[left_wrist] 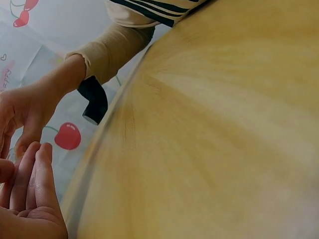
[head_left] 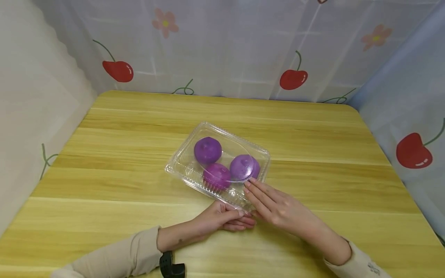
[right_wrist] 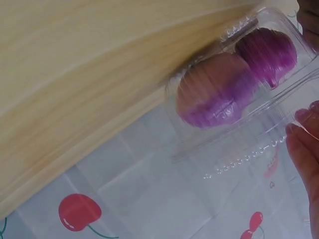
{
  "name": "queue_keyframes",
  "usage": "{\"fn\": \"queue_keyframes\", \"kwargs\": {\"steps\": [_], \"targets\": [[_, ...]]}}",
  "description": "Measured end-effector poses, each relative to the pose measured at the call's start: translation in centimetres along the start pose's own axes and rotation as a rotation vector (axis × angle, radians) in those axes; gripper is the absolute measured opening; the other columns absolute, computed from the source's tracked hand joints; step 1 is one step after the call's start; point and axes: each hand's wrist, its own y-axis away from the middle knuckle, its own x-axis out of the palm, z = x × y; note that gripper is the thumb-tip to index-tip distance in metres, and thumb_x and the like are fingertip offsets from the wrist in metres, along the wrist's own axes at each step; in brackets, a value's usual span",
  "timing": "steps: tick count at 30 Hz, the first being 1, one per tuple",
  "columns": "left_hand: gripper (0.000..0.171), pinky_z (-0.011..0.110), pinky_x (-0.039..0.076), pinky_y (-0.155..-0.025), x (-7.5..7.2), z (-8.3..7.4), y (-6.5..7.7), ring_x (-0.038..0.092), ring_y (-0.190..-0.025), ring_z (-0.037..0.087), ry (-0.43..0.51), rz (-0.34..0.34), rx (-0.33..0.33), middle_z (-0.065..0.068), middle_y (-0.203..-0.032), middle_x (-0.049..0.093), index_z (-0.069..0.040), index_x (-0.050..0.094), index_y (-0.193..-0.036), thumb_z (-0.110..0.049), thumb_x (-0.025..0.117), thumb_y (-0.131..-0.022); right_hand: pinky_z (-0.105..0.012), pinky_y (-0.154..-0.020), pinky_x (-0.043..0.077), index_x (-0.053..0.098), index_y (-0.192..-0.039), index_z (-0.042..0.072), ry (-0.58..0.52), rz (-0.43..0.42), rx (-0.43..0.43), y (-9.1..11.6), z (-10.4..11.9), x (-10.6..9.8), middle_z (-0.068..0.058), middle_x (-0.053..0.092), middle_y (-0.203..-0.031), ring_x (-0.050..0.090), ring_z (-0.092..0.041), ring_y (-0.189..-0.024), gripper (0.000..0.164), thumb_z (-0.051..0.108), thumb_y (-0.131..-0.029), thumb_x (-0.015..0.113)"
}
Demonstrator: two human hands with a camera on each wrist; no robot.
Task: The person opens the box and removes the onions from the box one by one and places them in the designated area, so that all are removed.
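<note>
A clear plastic clamshell box (head_left: pixel 182 164) with its lid down lies at the middle of the table, turned at an angle. Inside it are a dark purple ball-like piece (head_left: pixel 208 150), a magenta one (head_left: pixel 217 177) and a lighter purple one (head_left: pixel 243 168); they look like onions. My left hand (head_left: pixel 222 217) pinches the near corner of the box, thumb on top and fingers underneath. With its fingers straight, my right hand (head_left: pixel 283 210) touches the lid at the near right side. In the right wrist view the box (right_wrist: pixel 199 144) appears blurred.
The wood-grain table (head_left: pixel 121 181) has a back edge against a pale curtain (head_left: pixel 226 50) printed with cherries and flowers. More curtain hangs on both sides. A black strap (head_left: pixel 172 266) shows at the left sleeve.
</note>
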Motion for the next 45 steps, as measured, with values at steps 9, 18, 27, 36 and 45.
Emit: {"fn": "queue_keyframes", "kwargs": {"steps": [9, 18, 27, 36, 45], "targets": [[0.034, 0.037, 0.049, -0.088, 0.6, 0.0, 0.1, 0.061, -0.102, 0.029, 0.012, -0.005, -0.015, 0.024, -0.108, 0.063, 0.016, 0.055, -0.117, -0.01, 0.051, -0.096, -0.035, -0.094, 0.044, 0.059, -0.119, -0.008, -0.032, -0.012, 0.023, -0.5, 0.3, -0.1, -0.022, 0.052, -0.128, 0.049, -0.032, -0.119, 0.038, 0.004, -0.103, 0.027], [0.035, 0.037, 0.048, -0.088, 0.3, 0.0, 0.0, 0.061, -0.103, 0.028, 0.015, -0.004, -0.024, 0.024, -0.11, 0.062, 0.015, 0.055, -0.119, -0.012, 0.051, -0.097, -0.037, -0.09, 0.047, 0.057, -0.118, -0.011, -0.122, -0.164, 0.046, -1.0, -0.5, -0.1, -0.023, 0.053, -0.126, 0.053, -0.033, -0.114, 0.041, 0.021, -0.102, 0.039], [0.034, 0.036, 0.048, -0.089, 0.1, -0.2, -0.3, 0.06, -0.104, 0.027, 0.004, -0.021, -0.017, 0.021, -0.112, 0.062, 0.014, 0.055, -0.12, -0.012, 0.051, -0.097, -0.037, -0.071, 0.055, 0.052, -0.13, -0.005, -0.365, -0.343, 0.159, -1.8, -4.0, -0.4, -0.02, 0.058, -0.122, 0.062, -0.032, -0.1, 0.048, 0.027, -0.095, 0.052], [0.033, 0.036, 0.047, -0.09, -0.1, -0.3, -0.6, 0.059, -0.107, 0.027, 0.044, -0.022, -0.011, 0.022, -0.113, 0.062, 0.014, 0.054, -0.121, -0.01, 0.05, -0.098, -0.026, -0.091, 0.046, 0.054, -0.128, -0.005, -0.575, -0.443, 0.37, -2.6, -8.5, -0.5, -0.016, 0.06, -0.12, 0.059, -0.027, -0.105, 0.05, 0.032, -0.095, 0.055], [0.033, 0.033, 0.047, -0.089, -0.1, -0.3, -0.6, 0.059, -0.107, 0.026, 0.052, -0.068, -0.013, 0.021, -0.112, 0.062, 0.012, 0.056, -0.121, -0.01, 0.052, -0.097, -0.02, -0.088, 0.045, 0.038, -0.139, -0.007, -0.896, -0.485, 0.706, -3.0, -12.0, 1.1, -0.019, 0.052, -0.129, 0.055, -0.019, -0.111, 0.045, -0.011, -0.094, 0.044]]}}
